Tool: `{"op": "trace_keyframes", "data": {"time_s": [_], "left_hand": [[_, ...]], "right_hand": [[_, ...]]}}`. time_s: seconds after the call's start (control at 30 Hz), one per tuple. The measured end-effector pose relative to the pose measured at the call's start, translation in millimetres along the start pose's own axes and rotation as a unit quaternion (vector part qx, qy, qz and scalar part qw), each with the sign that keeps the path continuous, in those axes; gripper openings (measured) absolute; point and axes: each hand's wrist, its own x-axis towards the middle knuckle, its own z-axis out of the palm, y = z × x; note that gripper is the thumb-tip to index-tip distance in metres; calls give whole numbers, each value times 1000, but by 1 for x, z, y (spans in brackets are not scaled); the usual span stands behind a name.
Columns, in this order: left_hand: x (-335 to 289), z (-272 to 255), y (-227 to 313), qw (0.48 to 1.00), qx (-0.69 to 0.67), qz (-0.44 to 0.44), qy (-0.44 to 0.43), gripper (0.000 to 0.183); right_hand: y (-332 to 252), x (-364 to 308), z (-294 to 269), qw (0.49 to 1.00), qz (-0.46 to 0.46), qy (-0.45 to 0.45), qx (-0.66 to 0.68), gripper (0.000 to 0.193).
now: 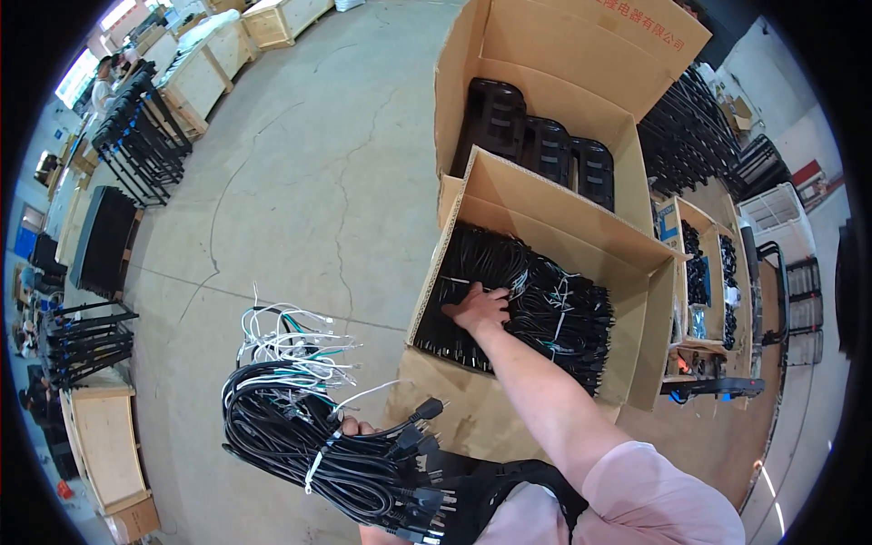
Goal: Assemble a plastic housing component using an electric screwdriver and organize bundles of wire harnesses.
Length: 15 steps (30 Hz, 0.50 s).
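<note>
My left hand (357,427) is closed round a thick bundle of black power cords (300,431), held in front of my body at the lower left. A white tie binds the bundle. Its plugs point toward the lower right, and bare white and green wire ends fan out at the top. My right hand (477,309) reaches into an open cardboard box (563,213) and rests, fingers spread, on more tied bundles of black cords (563,313). The undersides of its fingers are hidden, and I see nothing gripped in it.
Behind the box stands a taller carton (581,45) with black plastic parts (545,145). To the right is a wooden crate (695,213) of small parts beside a white plastic basket (777,222). Black frames (141,136) and wooden crates (195,86) line the left, with people farther off.
</note>
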Motion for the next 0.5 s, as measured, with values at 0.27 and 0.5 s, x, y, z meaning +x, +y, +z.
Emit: {"op": "trace_keyframes", "data": {"time_s": [0.27,0.5], "left_hand": [[6,-44,-4,994,-3,-73,78,40],[4,-49,-5,994,-11,-96,55,41]], "right_hand": [[2,23,20,998,53,35,5,77],[19,35,27,996,27,71,42,73]]}}
